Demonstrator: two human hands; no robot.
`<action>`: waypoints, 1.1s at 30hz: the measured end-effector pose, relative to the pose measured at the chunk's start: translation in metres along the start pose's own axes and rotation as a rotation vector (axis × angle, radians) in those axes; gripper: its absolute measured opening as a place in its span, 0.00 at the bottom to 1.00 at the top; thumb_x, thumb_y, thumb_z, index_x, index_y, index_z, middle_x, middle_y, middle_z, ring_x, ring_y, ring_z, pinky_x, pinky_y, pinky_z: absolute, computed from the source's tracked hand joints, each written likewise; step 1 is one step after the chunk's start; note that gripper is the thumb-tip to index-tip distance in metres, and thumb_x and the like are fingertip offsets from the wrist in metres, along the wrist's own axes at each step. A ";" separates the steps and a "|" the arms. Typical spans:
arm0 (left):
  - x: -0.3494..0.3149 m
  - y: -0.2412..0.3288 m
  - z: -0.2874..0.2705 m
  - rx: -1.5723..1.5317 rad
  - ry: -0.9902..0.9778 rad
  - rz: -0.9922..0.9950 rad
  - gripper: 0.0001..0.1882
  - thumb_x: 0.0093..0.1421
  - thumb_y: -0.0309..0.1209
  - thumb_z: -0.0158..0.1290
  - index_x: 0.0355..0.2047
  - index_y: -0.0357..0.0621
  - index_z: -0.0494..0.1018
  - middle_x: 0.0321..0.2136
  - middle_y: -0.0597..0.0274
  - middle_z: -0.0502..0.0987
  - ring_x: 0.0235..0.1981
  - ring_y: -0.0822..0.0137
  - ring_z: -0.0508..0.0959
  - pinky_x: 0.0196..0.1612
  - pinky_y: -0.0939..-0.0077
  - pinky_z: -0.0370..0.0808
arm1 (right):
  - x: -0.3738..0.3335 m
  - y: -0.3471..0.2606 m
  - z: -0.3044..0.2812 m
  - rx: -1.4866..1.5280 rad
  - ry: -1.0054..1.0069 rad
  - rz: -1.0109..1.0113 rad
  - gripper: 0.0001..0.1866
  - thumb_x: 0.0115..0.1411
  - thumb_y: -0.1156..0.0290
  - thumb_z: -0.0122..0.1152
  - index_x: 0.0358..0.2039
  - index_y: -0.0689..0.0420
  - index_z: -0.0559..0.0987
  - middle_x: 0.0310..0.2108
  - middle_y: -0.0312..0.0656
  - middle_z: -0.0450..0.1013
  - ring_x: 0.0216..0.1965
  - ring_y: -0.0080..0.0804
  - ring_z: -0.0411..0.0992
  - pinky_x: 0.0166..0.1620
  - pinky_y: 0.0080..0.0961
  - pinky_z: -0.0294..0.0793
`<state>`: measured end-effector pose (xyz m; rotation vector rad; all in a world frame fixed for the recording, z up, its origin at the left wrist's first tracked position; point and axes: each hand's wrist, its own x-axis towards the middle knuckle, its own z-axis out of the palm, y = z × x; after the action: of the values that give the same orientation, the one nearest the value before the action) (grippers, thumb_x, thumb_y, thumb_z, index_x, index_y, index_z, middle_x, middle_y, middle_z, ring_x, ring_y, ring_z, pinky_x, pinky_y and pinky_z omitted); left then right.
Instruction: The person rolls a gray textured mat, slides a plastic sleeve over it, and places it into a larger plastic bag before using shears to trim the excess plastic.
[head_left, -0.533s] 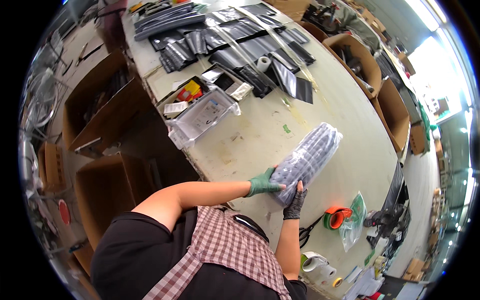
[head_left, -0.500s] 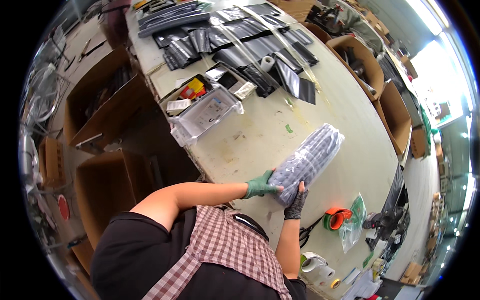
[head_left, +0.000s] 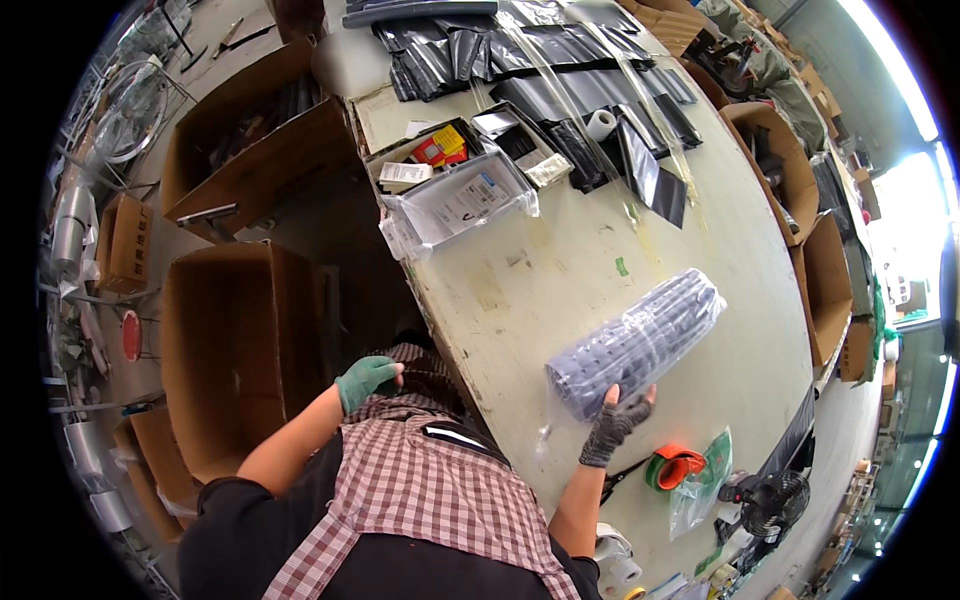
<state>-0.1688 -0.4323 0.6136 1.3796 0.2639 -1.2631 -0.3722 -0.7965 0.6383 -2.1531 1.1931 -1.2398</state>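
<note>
A grey rolled mat [head_left: 640,345] with dark spots, wrapped in clear plastic film, lies slantwise on the table. My right hand [head_left: 612,430], in a dark grey fingerless glove, is at its near end. The thumb and fingertips are apart and rest against the wrap without gripping it. My left hand [head_left: 368,382], in a green glove, hangs off the table's left edge in front of the apron, away from the roll. Its fingers are curled together, and I see nothing in them. A small clear plastic scrap [head_left: 543,440] lies between the roll and me.
Left of the table stand open cardboard boxes [head_left: 225,350]. On it are a grey tray [head_left: 465,205], black plastic bags [head_left: 540,85], an orange tape roll [head_left: 675,467], scissors [head_left: 622,478] and a clear green bag [head_left: 705,485]. A black fan [head_left: 778,503] stands at the right edge.
My left hand has let go of the roll and moved left, off the table. The right hand has loosened its hold, and the roll now lies flatter. The view has shifted.
</note>
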 end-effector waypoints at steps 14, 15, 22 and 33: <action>0.066 0.204 -0.051 0.638 -0.398 0.221 0.18 0.62 0.41 0.52 0.22 0.40 0.76 0.18 0.69 0.74 0.23 0.77 0.70 0.29 0.79 0.68 | -0.034 -0.156 0.125 0.061 -0.775 -0.156 0.16 0.54 0.73 0.58 0.44 0.56 0.75 0.42 0.47 0.73 0.46 0.46 0.70 0.50 0.36 0.69; 0.069 0.224 -0.063 0.655 -0.413 0.233 0.17 0.62 0.40 0.52 0.23 0.40 0.76 0.19 0.69 0.74 0.24 0.77 0.70 0.30 0.79 0.68 | -0.045 -0.156 0.140 -0.029 -0.793 -0.109 0.27 0.53 0.68 0.61 0.54 0.55 0.69 0.51 0.51 0.68 0.54 0.50 0.64 0.57 0.41 0.63; 0.099 0.320 -0.135 0.730 -0.290 0.242 0.15 0.61 0.38 0.54 0.21 0.41 0.75 0.16 0.69 0.73 0.19 0.78 0.70 0.25 0.80 0.68 | -0.075 -0.153 0.206 -0.432 -0.489 -0.148 0.31 0.54 0.60 0.57 0.58 0.55 0.65 0.59 0.53 0.61 0.61 0.53 0.57 0.61 0.48 0.54; 0.153 0.364 -0.128 0.512 -0.229 0.235 0.21 0.61 0.44 0.55 0.19 0.40 0.73 0.13 0.70 0.69 0.13 0.78 0.67 0.18 0.82 0.66 | -0.075 -0.153 0.212 -0.427 -0.430 -0.083 0.23 0.54 0.69 0.53 0.53 0.54 0.72 0.55 0.51 0.66 0.57 0.50 0.62 0.60 0.43 0.59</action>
<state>0.2352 -0.5086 0.6681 1.6165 -0.3967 -1.3250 -0.1391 -0.6657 0.5887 -2.6183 1.2644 -0.5264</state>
